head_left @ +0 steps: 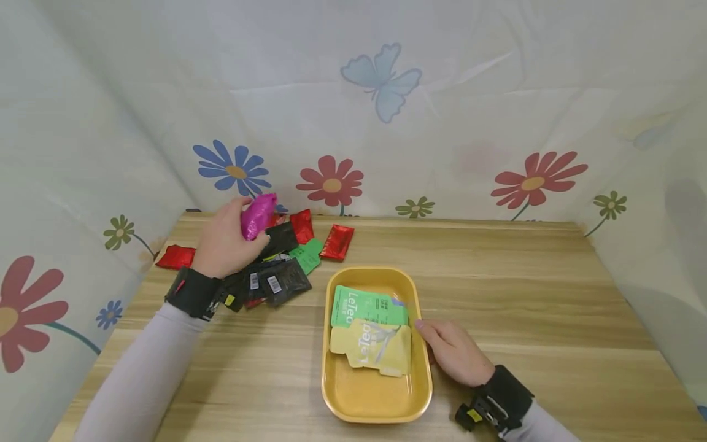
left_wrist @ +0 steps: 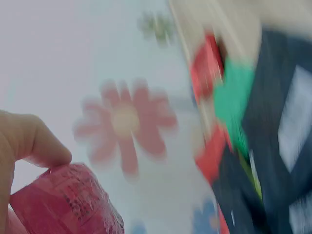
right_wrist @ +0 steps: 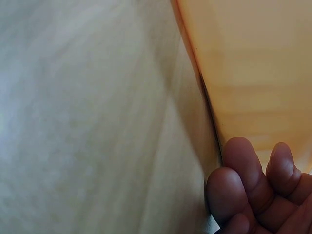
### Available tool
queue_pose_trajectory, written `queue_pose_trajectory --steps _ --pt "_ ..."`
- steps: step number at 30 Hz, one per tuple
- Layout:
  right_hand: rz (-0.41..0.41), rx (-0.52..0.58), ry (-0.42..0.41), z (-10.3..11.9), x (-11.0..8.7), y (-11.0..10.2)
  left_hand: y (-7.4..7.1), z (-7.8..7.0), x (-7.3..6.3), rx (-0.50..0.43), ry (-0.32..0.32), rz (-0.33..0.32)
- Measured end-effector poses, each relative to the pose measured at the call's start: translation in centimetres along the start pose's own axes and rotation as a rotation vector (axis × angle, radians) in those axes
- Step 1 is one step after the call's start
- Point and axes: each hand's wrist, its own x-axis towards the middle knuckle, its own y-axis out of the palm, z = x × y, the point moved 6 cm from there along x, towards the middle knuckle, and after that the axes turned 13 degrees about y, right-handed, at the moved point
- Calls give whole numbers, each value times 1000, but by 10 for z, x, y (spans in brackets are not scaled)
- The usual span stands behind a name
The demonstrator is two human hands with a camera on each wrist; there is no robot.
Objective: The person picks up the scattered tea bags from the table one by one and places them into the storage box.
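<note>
My left hand (head_left: 227, 238) pinches a shiny magenta foil packet (head_left: 258, 217) between thumb and fingers, raised over a pile of sachets. In the left wrist view, the crinkled packet (left_wrist: 68, 202) is at the lower left. Beneath and beside that hand lie black sachets (head_left: 288, 282), a green packet (head_left: 307, 255) and red foil packets (head_left: 337, 242). My right hand (head_left: 455, 353) holds the right side of a yellow tray (head_left: 375, 405), thumb at the rim. Its curled fingers (right_wrist: 241, 163) meet the outer wall in the right wrist view.
Inside the tray, a yellow LeTea packet (head_left: 370, 347) overlaps a green LeTea packet (head_left: 361, 305). One red packet (head_left: 177, 257) lies at the far left of the wooden table (head_left: 525, 294). A flower-printed curtain (head_left: 469, 123) hangs behind and at both sides.
</note>
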Motion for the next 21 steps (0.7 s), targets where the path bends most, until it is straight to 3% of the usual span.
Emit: queue_pose_trajectory --steps 7,13,16,21 --pt "-1 -2 -13 1 0 0 18 -88 -19 -122 345 62" --pt "-4 -5 2 1 0 1 32 -150 -47 -221 635 165" --pt "-20 -20 -6 1 0 1 36 -174 -62 -271 735 222" --pt "-48 -32 -18 2 -1 0 47 -199 -84 -299 812 356"
